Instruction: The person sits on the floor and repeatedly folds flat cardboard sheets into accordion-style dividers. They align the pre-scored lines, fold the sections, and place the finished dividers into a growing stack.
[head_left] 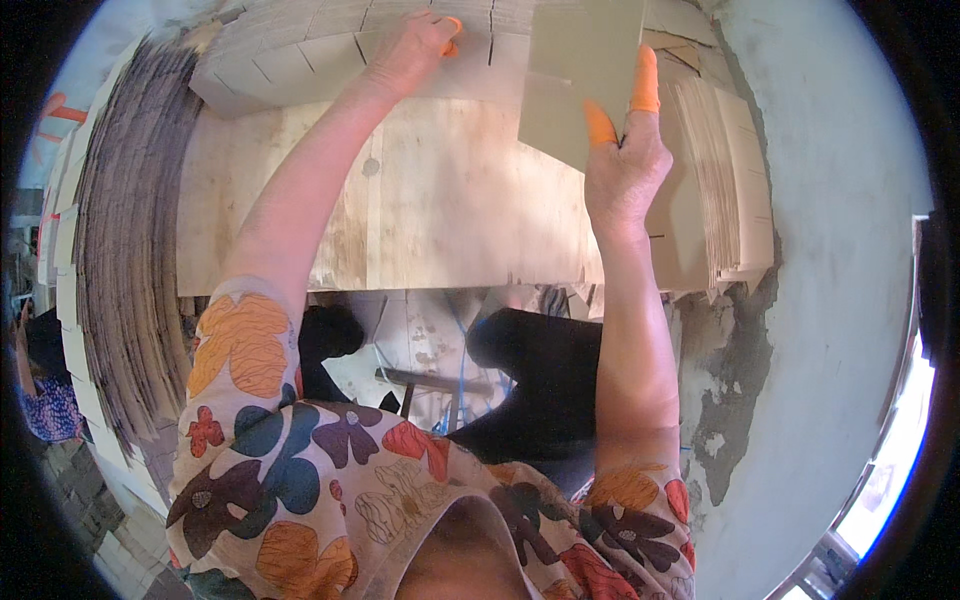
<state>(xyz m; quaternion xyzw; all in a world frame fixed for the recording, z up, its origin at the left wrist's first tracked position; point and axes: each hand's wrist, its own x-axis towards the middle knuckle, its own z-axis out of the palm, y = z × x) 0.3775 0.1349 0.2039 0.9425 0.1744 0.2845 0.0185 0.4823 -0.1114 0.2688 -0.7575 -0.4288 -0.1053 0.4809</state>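
Note:
My right hand (632, 165), with orange covers on the thumb and a finger, grips a flat grey-brown cardboard sheet (575, 85) by its right side. The sheet is raised at the far side of the wooden board, and its top runs out of view. My left hand (412, 55) reaches to a long row of packed cardboard pieces (290, 60) with dark slits along their edges. Its fingers are curled in, with orange covers at the tips; whatever lies between them cannot be made out.
Before me lies a pale wooden board (440, 200). A tall cardboard stack (135, 230) stands along the left, and another stack (720, 190) sits on the right against a worn plaster wall (840, 250). Another person's patterned sleeve (55, 410) shows at the far left.

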